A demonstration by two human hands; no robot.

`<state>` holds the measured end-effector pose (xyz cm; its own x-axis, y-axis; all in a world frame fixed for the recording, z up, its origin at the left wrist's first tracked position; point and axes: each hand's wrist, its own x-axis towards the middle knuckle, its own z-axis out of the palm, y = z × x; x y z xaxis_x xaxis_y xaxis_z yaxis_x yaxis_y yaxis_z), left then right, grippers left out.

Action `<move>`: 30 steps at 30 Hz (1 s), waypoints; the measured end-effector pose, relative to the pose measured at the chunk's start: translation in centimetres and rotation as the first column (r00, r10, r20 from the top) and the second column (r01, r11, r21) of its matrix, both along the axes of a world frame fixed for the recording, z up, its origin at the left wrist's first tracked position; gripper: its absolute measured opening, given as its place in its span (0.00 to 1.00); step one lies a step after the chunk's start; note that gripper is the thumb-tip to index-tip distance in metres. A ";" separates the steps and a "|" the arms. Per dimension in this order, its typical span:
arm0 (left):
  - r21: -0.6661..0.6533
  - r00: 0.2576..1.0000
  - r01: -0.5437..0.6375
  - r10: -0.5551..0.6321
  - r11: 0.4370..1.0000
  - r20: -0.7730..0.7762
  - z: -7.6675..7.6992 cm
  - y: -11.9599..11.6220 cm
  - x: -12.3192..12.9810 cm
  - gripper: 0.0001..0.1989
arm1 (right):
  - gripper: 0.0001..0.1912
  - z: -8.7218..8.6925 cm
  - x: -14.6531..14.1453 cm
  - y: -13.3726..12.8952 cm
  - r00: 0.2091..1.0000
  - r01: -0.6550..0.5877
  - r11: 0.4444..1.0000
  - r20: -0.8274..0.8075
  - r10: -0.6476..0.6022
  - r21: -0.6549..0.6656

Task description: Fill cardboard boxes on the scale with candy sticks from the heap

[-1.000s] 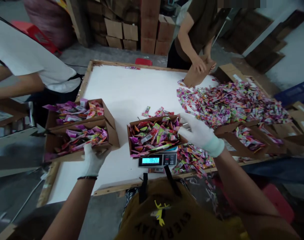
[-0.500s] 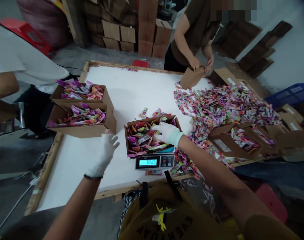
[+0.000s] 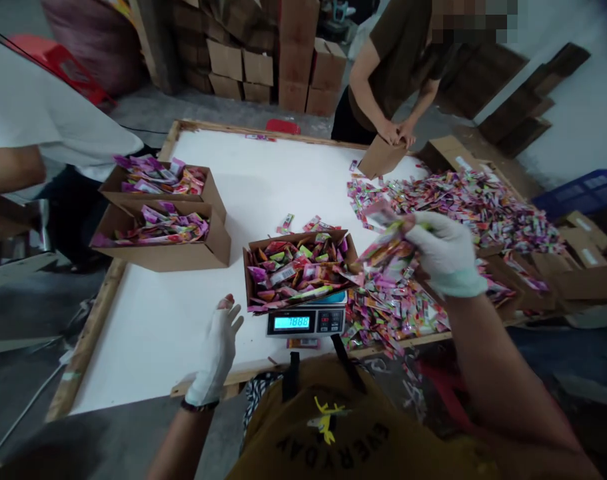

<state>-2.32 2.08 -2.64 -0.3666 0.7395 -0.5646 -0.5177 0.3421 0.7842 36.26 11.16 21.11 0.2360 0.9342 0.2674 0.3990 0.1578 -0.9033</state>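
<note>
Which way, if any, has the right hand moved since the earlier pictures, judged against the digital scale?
Yes: the right hand has moved rightward, off the box on the digital scale, and now grips wrapped sachets.

A bunch of pink, green and orange foil sachets (image 3: 386,252) pinched in the white-gloved right hand (image 3: 446,253) sits at the 3 o'clock edge of a cardboard tray (image 3: 296,235) heaped with matching sachets on a digital scale (image 3: 306,322), while the open gloved left hand (image 3: 217,347) hovers empty at 7 o'clock.
</note>
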 end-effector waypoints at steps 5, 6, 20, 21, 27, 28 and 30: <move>-0.052 1.000 0.006 -0.005 0.999 0.014 -0.9 -0.7 0.3 0.19 | 0.09 0.9 5.5 -2.0 0.974 0.223 0.965 -0.061 -0.217 0.137; -0.059 1.000 0.005 -0.004 0.998 0.012 -0.8 -0.6 0.4 0.19 | 0.09 0.9 6.1 -2.2 0.972 0.237 0.959 -0.044 -0.233 0.159; -0.087 1.000 -0.006 0.008 0.996 0.026 -0.5 -0.8 1.3 0.17 | 0.07 0.0 -5.6 0.1 0.985 -0.091 0.986 -0.133 0.110 0.139; -0.099 1.000 -0.010 0.013 0.995 0.028 -0.6 -1.0 1.2 0.17 | 0.07 -0.2 -6.0 0.2 0.984 -0.113 0.986 -0.124 0.129 0.125; -0.152 0.996 -0.072 0.080 0.986 0.048 -0.5 -2.0 0.4 0.13 | 0.12 -0.8 -4.4 1.0 0.987 -0.017 0.982 -0.154 0.047 0.190; -0.159 0.995 -0.076 0.085 0.984 0.050 -0.4 -2.1 0.3 0.13 | 0.12 -0.8 -4.2 1.2 0.986 -0.019 0.979 -0.160 0.053 0.205; -0.175 0.995 -0.075 0.085 0.982 0.050 -0.3 -2.0 0.4 0.13 | 0.10 -0.7 -4.5 1.5 0.983 -0.055 0.976 -0.161 0.090 0.209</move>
